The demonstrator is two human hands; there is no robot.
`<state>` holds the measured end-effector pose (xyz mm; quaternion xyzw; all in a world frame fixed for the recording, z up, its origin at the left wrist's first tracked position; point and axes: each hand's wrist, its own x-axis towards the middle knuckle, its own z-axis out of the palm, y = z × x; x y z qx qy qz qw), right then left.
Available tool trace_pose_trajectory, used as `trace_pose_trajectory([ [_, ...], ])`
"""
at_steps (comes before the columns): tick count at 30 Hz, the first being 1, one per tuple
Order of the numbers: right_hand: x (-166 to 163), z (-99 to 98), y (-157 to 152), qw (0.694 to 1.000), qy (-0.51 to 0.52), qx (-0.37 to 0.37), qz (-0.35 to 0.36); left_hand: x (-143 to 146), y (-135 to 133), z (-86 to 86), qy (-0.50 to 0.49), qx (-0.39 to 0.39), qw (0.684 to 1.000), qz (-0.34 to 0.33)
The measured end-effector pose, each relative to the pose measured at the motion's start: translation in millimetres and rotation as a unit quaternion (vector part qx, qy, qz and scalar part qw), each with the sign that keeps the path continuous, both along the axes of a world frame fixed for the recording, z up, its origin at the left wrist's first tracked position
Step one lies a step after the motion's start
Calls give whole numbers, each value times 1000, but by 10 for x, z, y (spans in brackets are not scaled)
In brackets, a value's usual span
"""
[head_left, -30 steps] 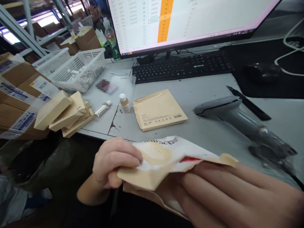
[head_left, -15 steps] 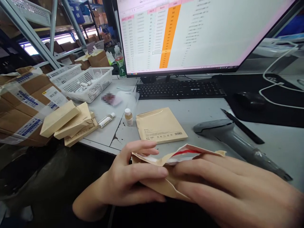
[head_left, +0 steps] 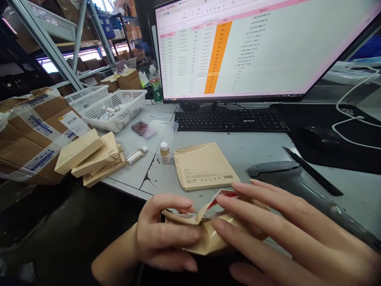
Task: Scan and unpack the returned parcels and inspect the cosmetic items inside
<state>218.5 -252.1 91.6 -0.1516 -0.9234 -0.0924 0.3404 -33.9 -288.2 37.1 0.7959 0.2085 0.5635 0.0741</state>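
Observation:
In the head view, my left hand (head_left: 168,234) is closed on the left end of a thin beige cardboard box (head_left: 205,240), fingers on its far side and near face. The box is held at the desk's front edge, with its mouth gaping upward and a red strip showing by the flap. My right hand (head_left: 285,230) has its fingers stretched out and apart, their tips touching the flap and near face. What is inside the box cannot be seen. Just beyond lies a similar flat beige box (head_left: 205,167) with printing and a barcode.
A small capped bottle (head_left: 164,153) and a labelled tube (head_left: 137,155) are left of the flat box. Several beige boxes (head_left: 92,155) lean by a taped carton (head_left: 32,135). White baskets (head_left: 119,115) stand behind. A grey scanner (head_left: 275,170), black pen (head_left: 312,171), keyboard (head_left: 229,120) and monitor (head_left: 253,51) are also there.
My right fingers have come out of the box's mouth and spread over its flap and near face. The box sits slightly lower in view, still in my left hand.

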Motion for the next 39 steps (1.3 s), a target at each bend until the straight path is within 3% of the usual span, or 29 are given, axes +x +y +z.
trace_pose_trajectory([
  [5,-115,131,74,999,-18,-42,12,-20,-23,55,26,5,998,55],
  [10,-185,223,104,999,-33,-15,23,11,-9,-27,-21,-33,999,35],
  [15,-143,138,136,999,-25,16,23,125,35,-197,-170,-21,985,-24],
  [20,-98,3,111,999,4,43,31,193,101,-169,-177,28,983,42],
  [25,-129,-7,122,998,27,51,25,191,191,-121,-196,57,978,31],
  [28,-140,-46,211,996,15,67,48,154,217,-127,-216,20,976,20],
  [31,-160,-203,321,996,-16,69,48,108,211,-208,-202,-79,976,26],
  [34,-191,-423,358,995,-65,51,50,127,193,-364,-178,-149,969,81],
  [37,-217,-567,285,993,-107,-35,41,215,171,-495,-199,-132,964,117],
  [39,-225,-556,218,987,-118,-101,27,261,145,-527,-226,-113,962,104],
])
